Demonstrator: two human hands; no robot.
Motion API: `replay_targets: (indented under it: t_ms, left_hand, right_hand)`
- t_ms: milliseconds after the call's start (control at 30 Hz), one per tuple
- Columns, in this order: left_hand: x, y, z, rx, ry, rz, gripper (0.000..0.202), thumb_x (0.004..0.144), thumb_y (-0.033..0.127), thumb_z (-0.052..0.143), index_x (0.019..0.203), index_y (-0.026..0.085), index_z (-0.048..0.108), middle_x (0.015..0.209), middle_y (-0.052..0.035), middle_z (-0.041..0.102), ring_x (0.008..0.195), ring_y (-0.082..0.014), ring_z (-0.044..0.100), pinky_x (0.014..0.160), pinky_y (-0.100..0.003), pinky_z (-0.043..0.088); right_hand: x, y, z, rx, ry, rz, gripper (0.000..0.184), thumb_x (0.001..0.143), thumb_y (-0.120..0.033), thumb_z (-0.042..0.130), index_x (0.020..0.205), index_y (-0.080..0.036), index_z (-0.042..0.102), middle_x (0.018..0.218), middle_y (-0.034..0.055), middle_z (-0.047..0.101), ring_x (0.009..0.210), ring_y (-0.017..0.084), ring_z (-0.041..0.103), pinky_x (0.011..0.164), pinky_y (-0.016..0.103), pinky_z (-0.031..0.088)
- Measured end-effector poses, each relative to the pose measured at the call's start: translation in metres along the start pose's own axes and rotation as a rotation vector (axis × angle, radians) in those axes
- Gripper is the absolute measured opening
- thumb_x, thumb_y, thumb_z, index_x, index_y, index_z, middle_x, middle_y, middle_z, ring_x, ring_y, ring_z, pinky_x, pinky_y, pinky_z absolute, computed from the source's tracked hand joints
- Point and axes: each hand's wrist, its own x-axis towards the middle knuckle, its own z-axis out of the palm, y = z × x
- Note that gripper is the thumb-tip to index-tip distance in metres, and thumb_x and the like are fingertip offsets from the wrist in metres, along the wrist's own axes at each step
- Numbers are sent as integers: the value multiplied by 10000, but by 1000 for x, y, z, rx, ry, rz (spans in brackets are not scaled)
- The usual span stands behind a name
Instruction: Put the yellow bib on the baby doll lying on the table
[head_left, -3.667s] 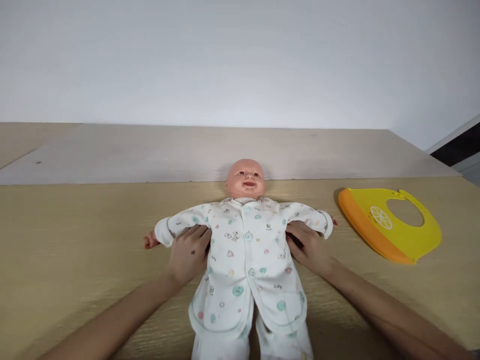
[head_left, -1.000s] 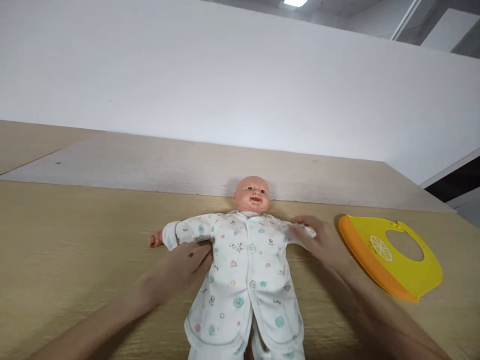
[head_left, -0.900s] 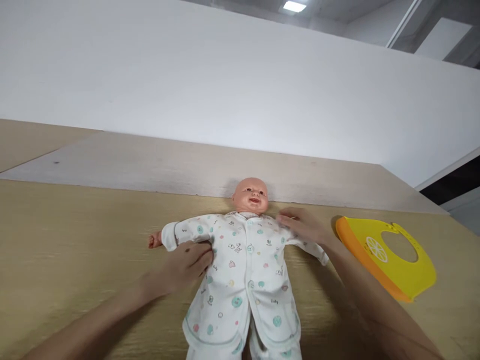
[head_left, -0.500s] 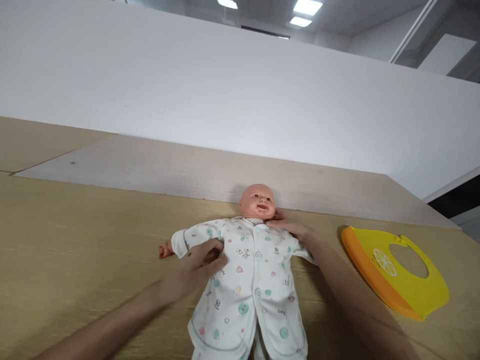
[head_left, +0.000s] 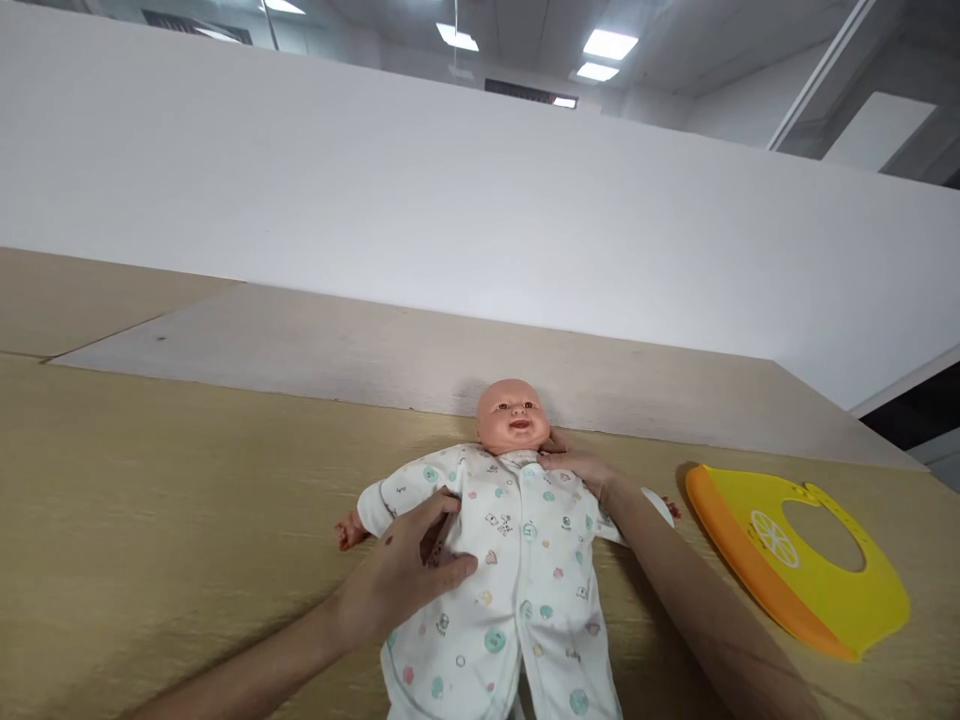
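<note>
A baby doll (head_left: 512, 418) lies on its back on the wooden table (head_left: 165, 500), dressed in a white printed suit (head_left: 517, 560). My left hand (head_left: 409, 570) rests on the doll's chest near its armpit, fingers spread and lying on the cloth. At the doll's neck, on the collar just right of the chin, my right hand (head_left: 574, 463) has its fingers together on the fabric; what they grip is hidden. My right forearm crosses the doll's sleeve.
A yellow and orange silicone bib (head_left: 799, 555) lies flat on the table to the right of the doll. A paler board (head_left: 375, 345) runs behind the table, with a white wall beyond it.
My right hand has moved from the doll's right sleeve up to its collar by the chin. My left hand has slid from the doll's side onto its chest. The view has tilted upward.
</note>
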Motion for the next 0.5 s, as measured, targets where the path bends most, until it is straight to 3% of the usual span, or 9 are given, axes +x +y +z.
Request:
replay_targets:
  t_ms: [200, 400, 500]
  left_hand:
    - [15, 5, -14, -5, 75, 23, 373, 710, 382, 659, 1038, 217, 589, 751, 15, 551, 708, -145, 510, 635, -248, 413]
    - [57, 6, -32, -79, 163, 38, 425, 661, 376, 693, 1041, 212, 596, 746, 20, 564, 733, -161, 542, 657, -268, 446]
    - [77, 3, -36, -148, 203, 56, 443, 623, 355, 717, 1019, 197, 599, 780, 6, 589, 768, -181, 567, 670, -285, 462]
  right_hand:
    - [23, -11, -5, 43, -11, -54, 785, 627, -229, 818, 1327, -322, 474, 1316, 39, 578, 1182, 241, 568, 940, 338, 511]
    - [67, -43, -11, 41, 20, -106, 952, 596, -224, 831, 1423, -244, 359, 1350, 109, 547, 1199, 274, 562, 990, 415, 498]
    - [83, -55, -14, 17, 9, -106, 947, 593, -218, 837, 1421, -212, 376, 1345, 121, 550, 1213, 275, 552, 1029, 407, 476]
